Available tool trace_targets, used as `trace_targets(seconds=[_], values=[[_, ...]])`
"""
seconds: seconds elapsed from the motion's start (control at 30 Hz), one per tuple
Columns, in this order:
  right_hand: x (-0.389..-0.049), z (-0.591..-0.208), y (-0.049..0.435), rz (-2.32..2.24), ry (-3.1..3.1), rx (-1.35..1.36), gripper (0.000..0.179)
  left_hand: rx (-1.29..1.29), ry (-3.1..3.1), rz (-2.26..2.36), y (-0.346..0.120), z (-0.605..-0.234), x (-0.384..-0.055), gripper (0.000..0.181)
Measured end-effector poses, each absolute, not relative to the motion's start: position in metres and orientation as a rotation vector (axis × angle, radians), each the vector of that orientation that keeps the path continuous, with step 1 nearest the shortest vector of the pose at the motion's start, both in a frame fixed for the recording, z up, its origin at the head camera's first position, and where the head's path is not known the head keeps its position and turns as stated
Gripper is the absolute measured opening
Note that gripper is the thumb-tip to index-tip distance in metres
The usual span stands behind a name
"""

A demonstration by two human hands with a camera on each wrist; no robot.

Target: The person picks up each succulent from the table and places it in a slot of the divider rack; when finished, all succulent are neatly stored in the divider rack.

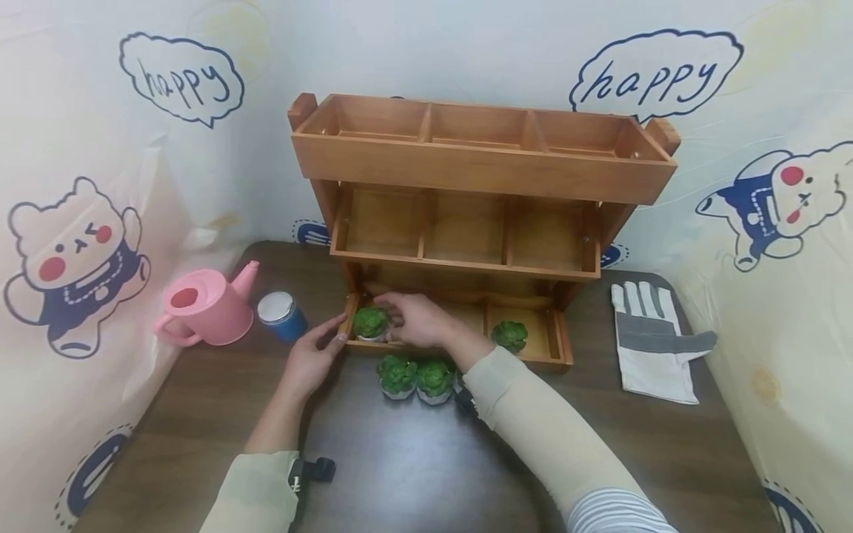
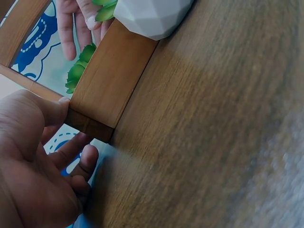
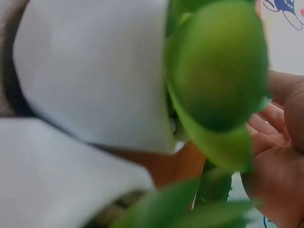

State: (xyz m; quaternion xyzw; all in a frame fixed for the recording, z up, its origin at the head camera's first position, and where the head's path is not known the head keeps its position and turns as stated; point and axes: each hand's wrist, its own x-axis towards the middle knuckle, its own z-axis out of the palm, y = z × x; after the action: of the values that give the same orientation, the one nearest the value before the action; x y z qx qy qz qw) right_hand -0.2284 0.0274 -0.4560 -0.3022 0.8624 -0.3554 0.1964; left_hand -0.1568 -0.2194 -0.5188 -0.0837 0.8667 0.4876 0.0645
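My left hand point(image 1: 315, 357) grips the left front corner of the wooden planter shelf point(image 1: 460, 352) at its bottom tier. In the left wrist view, the thumb lies against the panel end point(image 2: 90, 124), with fingers curled on its far side. My right hand point(image 1: 421, 320) reaches into that tier, right beside a potted succulent point(image 1: 369, 323) in the left compartment. Its fingers point(image 2: 68, 35) look extended in the left wrist view. Another succulent point(image 1: 509, 335) sits in the right compartment. In front of the shelf stand succulents point(image 1: 397, 376) in white faceted pots, one partly hidden by my right arm.
A pink watering can point(image 1: 212, 307) and a blue can with a white lid point(image 1: 283, 316) stand left of the shelf. To the right lies a grey-and-white glove point(image 1: 653, 340). The upper tiers point(image 1: 480, 166) overhang the bottom one. Printed cloth point(image 1: 426, 44) covers the walls.
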Motion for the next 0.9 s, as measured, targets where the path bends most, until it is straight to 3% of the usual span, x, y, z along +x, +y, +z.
trace_targets(seconds=[0.9], values=[[-0.194, -0.447, 0.084, -1.239, 2.404, -0.926, 0.060, -0.234, 2.622, 1.447, -0.221, -0.519, -0.157, 0.053]])
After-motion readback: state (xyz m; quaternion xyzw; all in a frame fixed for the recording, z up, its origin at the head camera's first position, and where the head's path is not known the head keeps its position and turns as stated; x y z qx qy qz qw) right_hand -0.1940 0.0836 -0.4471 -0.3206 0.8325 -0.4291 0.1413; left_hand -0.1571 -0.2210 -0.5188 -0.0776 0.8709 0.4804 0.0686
